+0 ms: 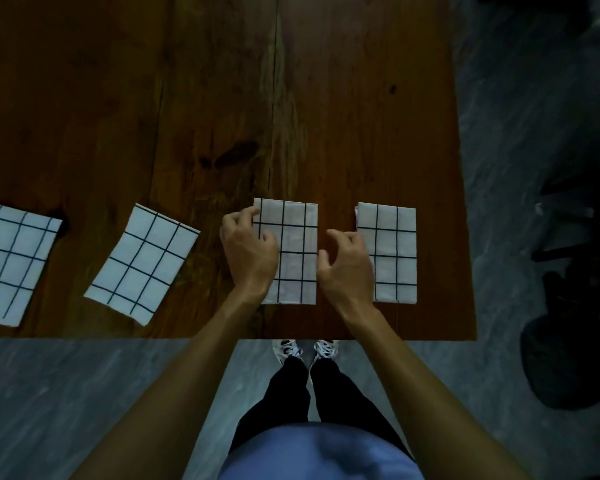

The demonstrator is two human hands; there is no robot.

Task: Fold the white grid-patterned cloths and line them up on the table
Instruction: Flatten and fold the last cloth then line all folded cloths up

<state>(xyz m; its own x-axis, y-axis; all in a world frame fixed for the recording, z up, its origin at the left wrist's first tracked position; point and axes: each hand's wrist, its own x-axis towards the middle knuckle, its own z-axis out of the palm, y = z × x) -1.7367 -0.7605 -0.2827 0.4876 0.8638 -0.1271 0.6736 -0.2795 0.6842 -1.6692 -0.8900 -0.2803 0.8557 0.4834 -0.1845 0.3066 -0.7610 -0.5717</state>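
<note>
Dark wooden table [361, 98], four folded grid cloths on it

All in a row near the front edge: far-left cloth [9, 265], tilted cloth [141, 263], middle cloth [297, 251], right cloth [394, 252].

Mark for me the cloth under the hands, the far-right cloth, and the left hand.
cloth under the hands [297, 258], head view, on its bare middle squares.
far-right cloth [394, 251], head view, on its centre.
left hand [248, 251], head view, on the back of the hand.

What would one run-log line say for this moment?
cloths on table: four folded | left hand: fingers on third cloth | right hand: between third cloth and rightmost cloth, holding nothing | two left cloths: askew
</note>
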